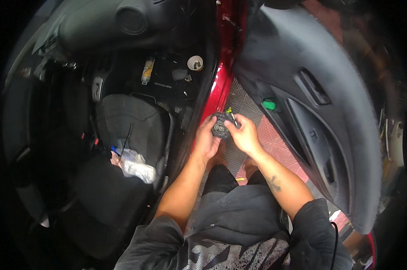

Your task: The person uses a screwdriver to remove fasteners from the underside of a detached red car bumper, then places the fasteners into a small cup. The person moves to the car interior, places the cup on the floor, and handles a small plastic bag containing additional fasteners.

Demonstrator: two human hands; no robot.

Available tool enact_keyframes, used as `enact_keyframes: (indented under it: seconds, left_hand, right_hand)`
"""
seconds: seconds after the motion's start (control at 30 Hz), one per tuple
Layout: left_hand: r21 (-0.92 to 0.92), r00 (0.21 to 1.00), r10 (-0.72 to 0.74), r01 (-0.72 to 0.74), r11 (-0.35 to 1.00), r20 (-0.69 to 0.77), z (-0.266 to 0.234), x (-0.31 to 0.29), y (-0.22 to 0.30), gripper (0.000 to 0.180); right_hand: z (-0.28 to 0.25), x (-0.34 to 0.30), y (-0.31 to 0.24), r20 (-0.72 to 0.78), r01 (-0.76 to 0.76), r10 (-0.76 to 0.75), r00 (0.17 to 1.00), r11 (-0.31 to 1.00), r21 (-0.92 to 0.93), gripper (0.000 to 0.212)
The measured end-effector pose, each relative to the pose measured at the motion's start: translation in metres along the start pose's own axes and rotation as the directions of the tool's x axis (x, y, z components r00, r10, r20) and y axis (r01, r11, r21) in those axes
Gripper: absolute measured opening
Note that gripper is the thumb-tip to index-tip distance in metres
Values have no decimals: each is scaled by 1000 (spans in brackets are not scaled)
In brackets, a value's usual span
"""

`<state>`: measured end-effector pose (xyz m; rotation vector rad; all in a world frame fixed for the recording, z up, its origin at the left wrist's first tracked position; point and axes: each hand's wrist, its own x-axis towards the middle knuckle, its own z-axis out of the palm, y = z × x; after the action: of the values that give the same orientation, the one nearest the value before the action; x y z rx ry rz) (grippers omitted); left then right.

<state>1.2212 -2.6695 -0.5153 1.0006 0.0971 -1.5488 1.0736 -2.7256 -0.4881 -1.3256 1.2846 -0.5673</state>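
Note:
Both hands meet in front of me, over the gap between the red door sill and the open car door. Between them is a small dark lumpy object (219, 127) with greyish round shapes on its face; its kind cannot be made out. My left hand (207, 140) is closed around its left side, thumb on the near edge. My right hand (244, 134) grips the right side, thumb pressing onto it. A small yellow-green bit (228, 110) shows just beyond the object, beside the right fingers. Most fingertips are hidden behind the object.
The red sill (216, 85) runs along the left, the black door panel (302, 67) on the right. A dark seat (131, 114) bears a clear plastic bag (138, 166). On the car floor lie a yellow-and-white tube (147, 71), a white cup (195, 63) and scraps. Something green (269, 105) sits at the door.

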Motion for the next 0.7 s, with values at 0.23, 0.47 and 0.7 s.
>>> enact_keyframes:
  seconds: [0.23, 0.47, 0.7]
  left_hand:
    - [-141, 984, -139, 154, 978, 111, -80, 143, 61, 41]
    - [-161, 985, -160, 148, 976, -62, -143, 257, 101, 21]
    - [296, 871, 357, -262, 918, -336, -150, 377, 166, 35]
  right_hand:
    - [100, 130, 51, -100, -125, 155, 983, 957, 261, 29]
    - [136, 213, 79, -108, -262, 298, 948, 929, 263, 41]
    - [113, 134, 176, -14, -490, 505, 863, 844, 216, 36]
